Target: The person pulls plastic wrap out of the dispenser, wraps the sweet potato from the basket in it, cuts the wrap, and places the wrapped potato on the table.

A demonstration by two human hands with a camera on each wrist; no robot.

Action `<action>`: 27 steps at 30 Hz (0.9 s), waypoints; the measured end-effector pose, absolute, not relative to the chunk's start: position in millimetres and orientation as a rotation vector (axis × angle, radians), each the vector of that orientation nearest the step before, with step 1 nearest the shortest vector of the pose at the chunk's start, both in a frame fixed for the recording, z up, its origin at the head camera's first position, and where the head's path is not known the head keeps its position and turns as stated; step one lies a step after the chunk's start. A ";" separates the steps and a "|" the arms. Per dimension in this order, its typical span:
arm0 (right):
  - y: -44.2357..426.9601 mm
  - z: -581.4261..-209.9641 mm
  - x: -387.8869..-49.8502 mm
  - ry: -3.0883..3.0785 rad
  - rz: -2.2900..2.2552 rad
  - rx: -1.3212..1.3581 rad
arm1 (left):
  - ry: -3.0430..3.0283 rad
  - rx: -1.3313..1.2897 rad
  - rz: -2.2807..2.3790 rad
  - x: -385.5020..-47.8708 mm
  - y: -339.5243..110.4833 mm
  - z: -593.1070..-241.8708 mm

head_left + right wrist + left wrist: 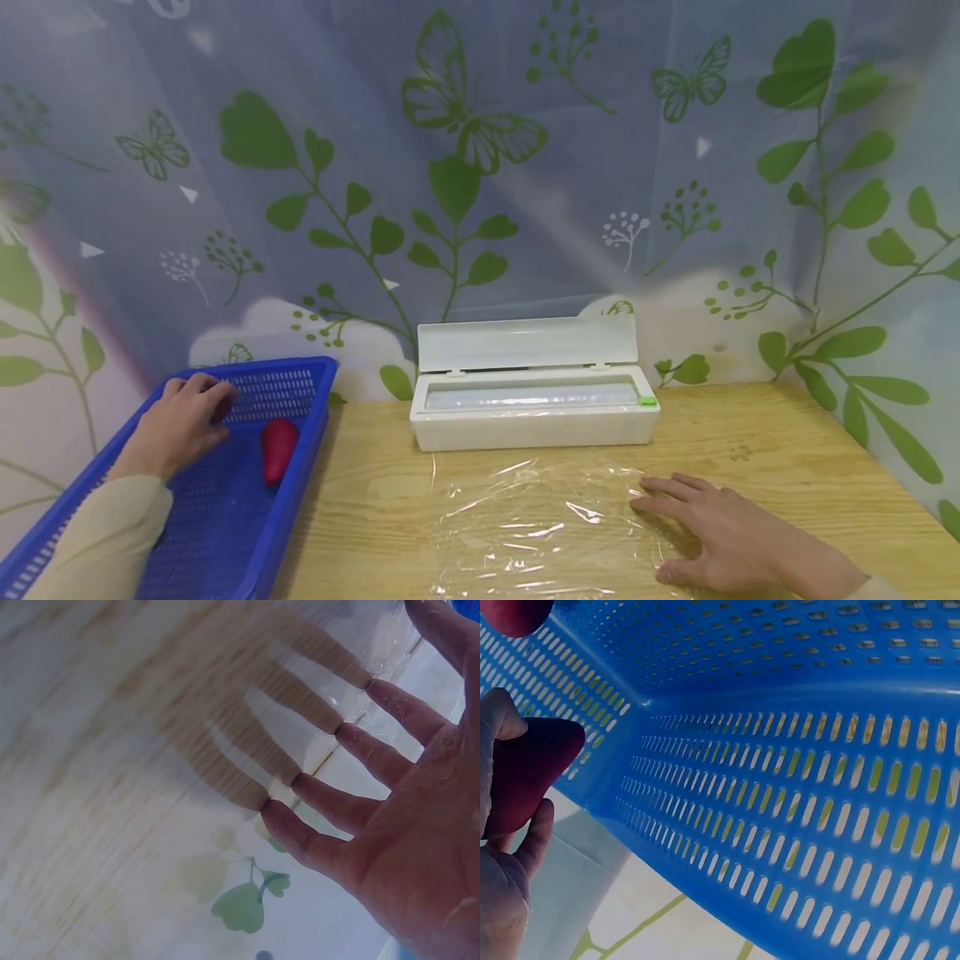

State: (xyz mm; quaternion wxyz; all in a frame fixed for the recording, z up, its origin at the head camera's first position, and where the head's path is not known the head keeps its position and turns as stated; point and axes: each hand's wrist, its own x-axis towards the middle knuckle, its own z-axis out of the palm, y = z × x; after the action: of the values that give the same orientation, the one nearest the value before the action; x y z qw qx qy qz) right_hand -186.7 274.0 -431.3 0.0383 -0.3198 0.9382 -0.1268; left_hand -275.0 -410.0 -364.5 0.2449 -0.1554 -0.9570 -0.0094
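Note:
My left hand (pixel 174 423) is inside the blue plastic basket (pixel 300 492) at the left. In the left wrist view its thumb and fingers grip a smooth dark red item (pixel 540 769), tapered and pear-like; its exact kind cannot be told. Another red elongated item (pixel 278 450) lies in the basket, to the right of that hand. A sheet of clear cling film (pixel 540 533) lies wrinkled on the wooden table. Spread over the table at the film's right edge, my right hand (pixel 723 533) touches down with straight fingertips (pixel 281 817).
Behind the film stands a white cling film dispenser (pixel 532 429), its lid (pixel 525 343) raised, a roll inside and a green slider (pixel 647 401) at its right end. The wooden table (pixel 360 517) meets a patterned curtain (pixel 480 208) at the back.

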 end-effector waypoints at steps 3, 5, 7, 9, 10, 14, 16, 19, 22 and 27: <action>273.2 -431.5 -185.9 2.884 -0.387 -0.983 | -2.619 -0.427 -0.049 -273.2 -412.8 -363.4; 272.7 -431.7 -185.5 2.882 -0.393 -0.989 | -2.598 -0.440 -0.061 -270.4 -414.5 -362.6; 272.3 -431.8 -185.4 2.879 -0.398 -0.993 | -2.578 -0.443 -0.069 -266.2 -415.6 -361.5; 272.5 -431.9 -185.3 2.878 -0.402 -0.992 | -2.550 -0.453 -0.069 -261.7 -415.8 -361.0; 272.8 -431.8 -185.2 2.877 -0.403 -0.990 | -2.536 -0.456 -0.069 -259.7 -415.8 -360.7; 274.3 -431.9 -185.1 2.877 -0.397 -0.974 | -2.509 -0.457 -0.074 -253.1 -412.1 -360.4; 275.1 -432.1 -185.3 2.879 -0.399 -0.974 | -2.511 -0.444 -0.086 -250.8 -409.4 -360.4; 275.7 -432.6 -186.0 2.876 -0.406 -0.985 | -2.510 -0.430 -0.113 -247.9 -404.6 -359.7; 276.0 -433.1 -186.9 2.867 -0.415 -1.002 | -2.471 -0.460 -0.136 -247.5 -399.5 -356.1; 276.3 -432.6 -188.6 2.854 -0.427 -1.019 | -2.383 -0.535 -0.186 -248.7 -385.2 -343.9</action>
State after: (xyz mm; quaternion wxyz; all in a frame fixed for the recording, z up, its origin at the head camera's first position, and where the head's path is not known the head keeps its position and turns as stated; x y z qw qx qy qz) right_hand -188.6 276.3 -432.6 0.0406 -0.3326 0.9318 -0.1394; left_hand -248.7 -385.2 -343.9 0.3392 -0.2054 -0.9152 -0.0714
